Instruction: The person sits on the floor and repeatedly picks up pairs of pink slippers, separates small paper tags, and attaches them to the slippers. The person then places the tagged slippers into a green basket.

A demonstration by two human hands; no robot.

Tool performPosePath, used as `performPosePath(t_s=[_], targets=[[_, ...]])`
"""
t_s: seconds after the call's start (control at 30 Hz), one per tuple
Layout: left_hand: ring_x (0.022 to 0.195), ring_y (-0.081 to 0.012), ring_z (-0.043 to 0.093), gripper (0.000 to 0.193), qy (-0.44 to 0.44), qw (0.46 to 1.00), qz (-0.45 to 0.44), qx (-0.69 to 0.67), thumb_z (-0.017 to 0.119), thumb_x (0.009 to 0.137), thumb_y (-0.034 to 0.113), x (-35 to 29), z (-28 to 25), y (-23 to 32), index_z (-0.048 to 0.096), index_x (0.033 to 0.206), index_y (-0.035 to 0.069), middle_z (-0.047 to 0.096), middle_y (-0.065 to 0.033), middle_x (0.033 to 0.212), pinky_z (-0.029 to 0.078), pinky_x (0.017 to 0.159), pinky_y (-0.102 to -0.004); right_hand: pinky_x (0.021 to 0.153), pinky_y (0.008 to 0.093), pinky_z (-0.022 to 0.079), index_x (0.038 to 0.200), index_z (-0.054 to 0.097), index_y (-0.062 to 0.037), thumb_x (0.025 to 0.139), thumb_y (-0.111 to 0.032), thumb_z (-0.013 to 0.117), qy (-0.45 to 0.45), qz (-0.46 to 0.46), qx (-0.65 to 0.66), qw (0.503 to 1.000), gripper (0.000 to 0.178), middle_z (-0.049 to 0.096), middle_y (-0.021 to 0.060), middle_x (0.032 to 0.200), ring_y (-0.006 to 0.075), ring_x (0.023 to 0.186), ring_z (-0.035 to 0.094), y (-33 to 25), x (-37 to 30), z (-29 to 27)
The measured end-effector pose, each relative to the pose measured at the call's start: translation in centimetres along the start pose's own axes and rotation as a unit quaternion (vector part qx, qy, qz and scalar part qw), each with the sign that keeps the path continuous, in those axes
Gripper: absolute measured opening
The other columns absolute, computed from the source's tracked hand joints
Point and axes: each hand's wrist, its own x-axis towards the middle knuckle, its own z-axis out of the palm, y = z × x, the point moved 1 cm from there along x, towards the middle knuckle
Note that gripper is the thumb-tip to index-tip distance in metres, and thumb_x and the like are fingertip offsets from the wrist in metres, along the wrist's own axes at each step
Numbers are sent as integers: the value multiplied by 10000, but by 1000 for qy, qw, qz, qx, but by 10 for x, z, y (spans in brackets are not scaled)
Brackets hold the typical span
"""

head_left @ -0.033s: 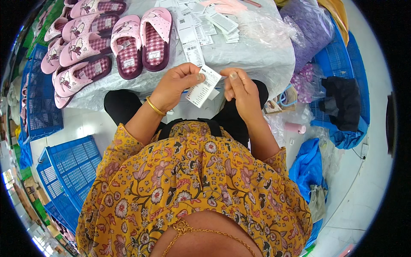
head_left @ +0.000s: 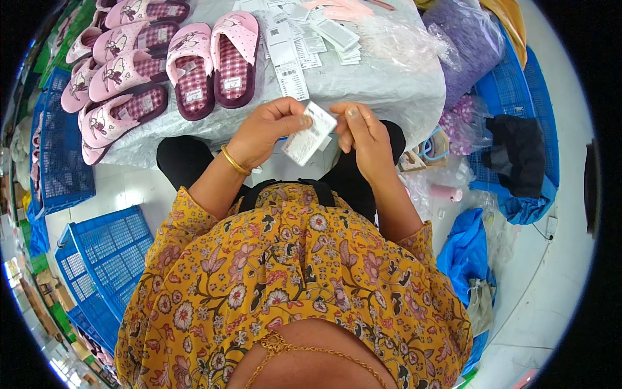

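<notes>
Between thumb and fingers, my left hand (head_left: pixel 269 129) pinches a white printed paper tag (head_left: pixel 310 133) over the near edge of the table. Part of another white piece shows behind its lower right side. Close to the tag's upper right corner, my right hand (head_left: pixel 361 133) is closed with thumb and fingers together; what they hold, if anything, is too small to make out. Beyond my hands, a pair of pink slippers (head_left: pixel 234 55) with plaid insoles lies on the table. More white tags (head_left: pixel 288 65) are spread next to them.
More pink slippers (head_left: pixel 126 71) are lined up at the table's left. Clear plastic wrap (head_left: pixel 402 42) lies on the right of the plastic-covered table (head_left: pixel 369 81). Blue crates (head_left: pixel 116 253) stand at left; a purple bundle (head_left: pixel 463 52) and dark cloth (head_left: pixel 515 155) are at right.
The tag in my left hand has shifted slightly and its print is more blurred. Both hands stay in nearly the same place.
</notes>
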Motion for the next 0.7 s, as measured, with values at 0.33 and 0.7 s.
performPosePath(t_s=[0.33, 0.7], targets=[[813, -59, 571, 70, -109, 992, -50, 47, 657, 919, 110, 12, 9, -22, 621, 922, 51, 638, 9, 891, 461, 750, -230, 585, 210, 434, 1280, 538, -8, 1015, -255, 516, -40, 57, 81, 994, 363, 625, 54, 995, 71, 689, 545, -7, 10, -3], [772, -25, 552, 89, -51, 997, -41, 48, 667, 919, 118, 5, 2, -28, 631, 956, 45, 629, 30, 856, 448, 676, -194, 672, 233, 430, 1252, 590, -16, 940, -161, 640, 25, 108, 232, 966, 348, 647, 65, 1141, 81, 764, 552, 26, 9, -11]])
